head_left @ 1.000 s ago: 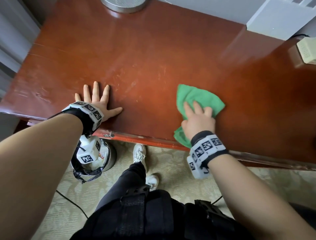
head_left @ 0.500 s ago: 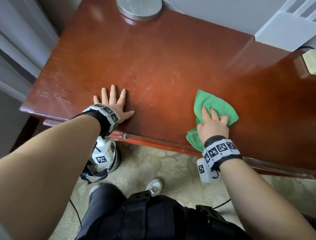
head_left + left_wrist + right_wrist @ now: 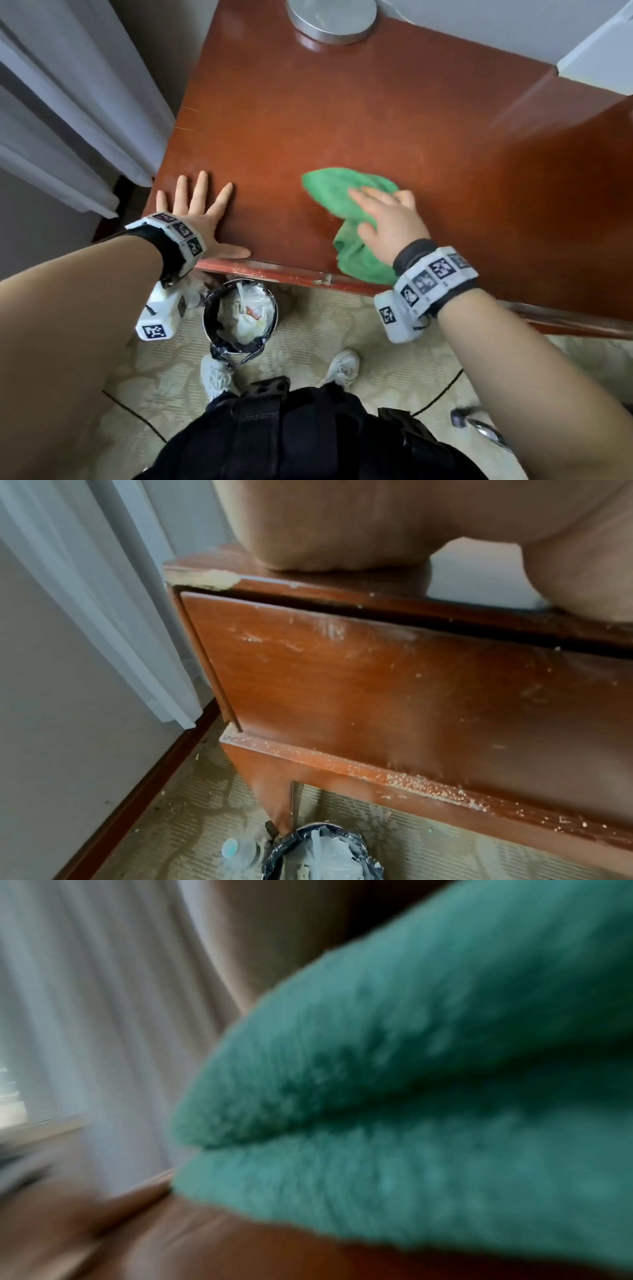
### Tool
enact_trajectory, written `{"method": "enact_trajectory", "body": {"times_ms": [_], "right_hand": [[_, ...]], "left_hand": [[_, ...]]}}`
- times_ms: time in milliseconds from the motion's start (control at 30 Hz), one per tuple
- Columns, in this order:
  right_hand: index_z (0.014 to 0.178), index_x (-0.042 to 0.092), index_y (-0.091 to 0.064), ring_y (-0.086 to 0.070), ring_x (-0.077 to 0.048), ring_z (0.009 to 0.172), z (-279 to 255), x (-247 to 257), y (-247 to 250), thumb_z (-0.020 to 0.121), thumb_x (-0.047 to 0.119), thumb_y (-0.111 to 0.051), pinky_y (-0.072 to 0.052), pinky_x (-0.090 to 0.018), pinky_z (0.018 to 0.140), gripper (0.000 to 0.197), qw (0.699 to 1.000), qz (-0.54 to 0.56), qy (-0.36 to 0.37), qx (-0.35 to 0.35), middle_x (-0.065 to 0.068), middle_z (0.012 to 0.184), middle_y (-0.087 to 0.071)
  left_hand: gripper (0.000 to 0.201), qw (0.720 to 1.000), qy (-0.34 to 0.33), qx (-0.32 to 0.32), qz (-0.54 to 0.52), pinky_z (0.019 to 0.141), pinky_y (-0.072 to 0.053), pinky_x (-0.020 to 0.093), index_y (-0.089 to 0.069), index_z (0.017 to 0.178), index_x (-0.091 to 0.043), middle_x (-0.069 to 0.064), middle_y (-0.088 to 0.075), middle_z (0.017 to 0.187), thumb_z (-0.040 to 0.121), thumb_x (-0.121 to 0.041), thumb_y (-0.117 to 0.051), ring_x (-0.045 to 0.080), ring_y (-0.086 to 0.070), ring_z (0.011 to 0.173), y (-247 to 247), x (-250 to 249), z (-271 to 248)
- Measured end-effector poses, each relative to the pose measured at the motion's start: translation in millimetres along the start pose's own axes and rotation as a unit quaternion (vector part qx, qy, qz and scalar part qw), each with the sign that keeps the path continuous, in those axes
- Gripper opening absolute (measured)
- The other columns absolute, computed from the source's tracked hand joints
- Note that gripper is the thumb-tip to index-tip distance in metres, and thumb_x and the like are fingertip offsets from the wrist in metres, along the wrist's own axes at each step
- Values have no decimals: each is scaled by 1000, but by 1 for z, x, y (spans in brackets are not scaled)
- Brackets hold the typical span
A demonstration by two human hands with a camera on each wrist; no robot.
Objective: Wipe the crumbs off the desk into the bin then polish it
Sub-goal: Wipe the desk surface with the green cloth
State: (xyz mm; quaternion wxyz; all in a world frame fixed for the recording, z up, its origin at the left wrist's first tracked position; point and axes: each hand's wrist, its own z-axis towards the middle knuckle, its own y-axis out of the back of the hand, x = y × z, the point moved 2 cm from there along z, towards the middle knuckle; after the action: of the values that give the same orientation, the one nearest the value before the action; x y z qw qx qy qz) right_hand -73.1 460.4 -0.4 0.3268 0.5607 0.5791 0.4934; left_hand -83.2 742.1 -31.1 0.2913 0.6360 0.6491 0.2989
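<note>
My left hand [image 3: 197, 219] lies flat with fingers spread on the near left corner of the red-brown desk [image 3: 342, 113]. My right hand [image 3: 387, 219] presses with straight fingers on a crumpled green cloth [image 3: 339, 192] near the front edge; part of the cloth hangs over that edge. The round bin [image 3: 239, 315], lined with a bag and holding rubbish, stands on the floor below the front edge, between my hands. In the left wrist view crumbs [image 3: 428, 788] lie on the ledge under the drawer front [image 3: 411, 683], above the bin [image 3: 322, 856]. The blurred cloth [image 3: 428, 1083] fills the right wrist view.
A round silver lamp base [image 3: 330, 17] stands at the desk's back edge and a white box [image 3: 599, 58] at the back right. White curtains [image 3: 68, 102] hang left of the desk. A small bottle [image 3: 240, 850] lies beside the bin; a cable [image 3: 137, 414] crosses the carpet.
My right hand has slid the green cloth leftward along the front edge, closer to my left hand. The left hand has stayed flat in place. My head has turned left, showing the bin.
</note>
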Motion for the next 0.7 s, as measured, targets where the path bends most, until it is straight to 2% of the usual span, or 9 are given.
{"method": "enact_trajectory", "body": {"times_ms": [100,167,233,333,433,500,533,600,700], "right_hand": [[149,29,-16,-24,-36,132,29,-60,12,94,24,-35,-27,-36,106,58,967,15,-255,12,0,156,-20],[149,31,-14,-24,-36,132,43,-62,8,95,28,-33,-30,-38,104,57,947,6,-318,47,3,156,-17],[148,34,-17,-22,-33,132,50,-32,1,93,28,-36,-34,-39,103,58,971,-7,-238,37,7,156,-17],[144,39,-26,-22,-28,132,38,27,-11,89,23,-43,-37,-35,103,60,999,-3,-27,21,11,156,-19],[141,44,-31,-25,-24,127,8,72,-19,88,19,-45,-37,-30,102,60,975,-18,182,126,17,154,-20],[141,44,-31,-26,-21,125,-5,73,-17,89,16,-43,-34,-25,96,60,942,-45,258,209,20,153,-23],[141,43,-32,-26,-21,126,-4,64,-10,89,17,-42,-31,-24,97,58,943,-43,253,214,20,152,-26],[141,38,-33,-28,-24,129,13,33,4,87,27,-38,-20,-20,102,55,973,-30,178,146,13,152,-30],[147,33,-22,-24,-32,134,51,-20,17,89,33,-33,-19,-28,109,59,994,-14,-87,70,3,156,-21]], "left_hand": [[122,1000,-11,13,1,113,10,55,30,138,-41,2,38,148,60,-82,-54,30,29,138,0,1,1],[125,1000,-12,21,2,112,10,55,32,137,-40,1,40,147,58,-82,-55,30,31,138,1,2,3],[126,1000,-13,21,-8,112,12,55,32,137,-41,1,41,146,56,-83,-56,30,32,137,0,2,4],[128,1000,-16,16,-16,112,13,54,32,136,-43,-1,41,146,53,-84,-57,28,33,137,-2,2,5],[130,1000,-12,2,-7,112,11,54,30,138,-42,1,38,147,53,-82,-60,29,29,138,-1,3,7],[131,1000,-11,-1,7,113,9,55,30,138,-40,3,37,148,53,-81,-61,31,28,139,-1,3,8],[132,1000,-13,3,12,113,9,55,31,138,-40,3,37,148,53,-82,-61,31,28,139,-1,3,8],[133,1000,-17,13,13,112,10,56,34,136,-39,4,38,147,52,-83,-60,32,28,138,0,4,8],[135,999,-18,25,15,110,11,56,38,134,-39,4,41,146,50,-85,-58,32,30,138,-1,5,9]]}}
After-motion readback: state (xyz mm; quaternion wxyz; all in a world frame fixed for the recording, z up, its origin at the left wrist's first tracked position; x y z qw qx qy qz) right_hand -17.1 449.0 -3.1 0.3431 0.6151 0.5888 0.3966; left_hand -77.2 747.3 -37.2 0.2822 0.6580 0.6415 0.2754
